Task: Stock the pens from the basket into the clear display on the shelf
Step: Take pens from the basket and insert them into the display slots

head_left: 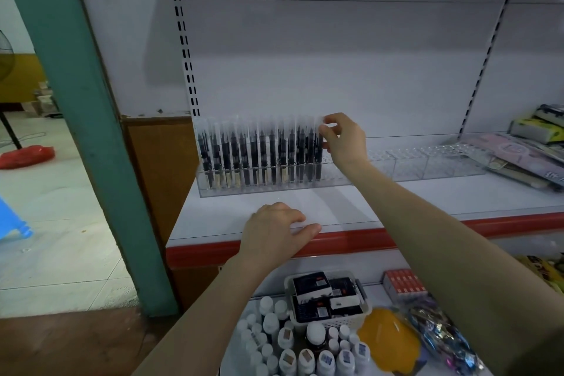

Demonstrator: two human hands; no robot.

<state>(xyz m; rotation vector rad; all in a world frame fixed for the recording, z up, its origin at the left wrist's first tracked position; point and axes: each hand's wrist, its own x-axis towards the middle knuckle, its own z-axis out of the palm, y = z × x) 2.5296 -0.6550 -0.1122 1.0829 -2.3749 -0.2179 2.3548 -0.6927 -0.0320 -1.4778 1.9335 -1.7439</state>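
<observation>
A long clear display (pixel 427 166) stands on the white shelf (pixel 427 198). Several black pens (pixel 256 152) with clear caps stand upright in its left part; its right part holds none. My right hand (pixel 345 139) pinches the clear cap of the rightmost pen (pixel 319 143) in the row. My left hand (pixel 274 230) rests on the shelf's front edge, fingers lightly bent, holding nothing. A white basket (pixel 361 319) on the lower shelf holds dark boxes.
The shelf has a red front strip (pixel 351 243). Packets and booklets (pixel 518 159) lie at its right end. On the lower shelf are several small white bottles (pixel 305 351), a red box (pixel 404 285), a yellow item (pixel 387 339) and a shiny bag (pixel 442 339). A teal post (pixel 79 101) stands left.
</observation>
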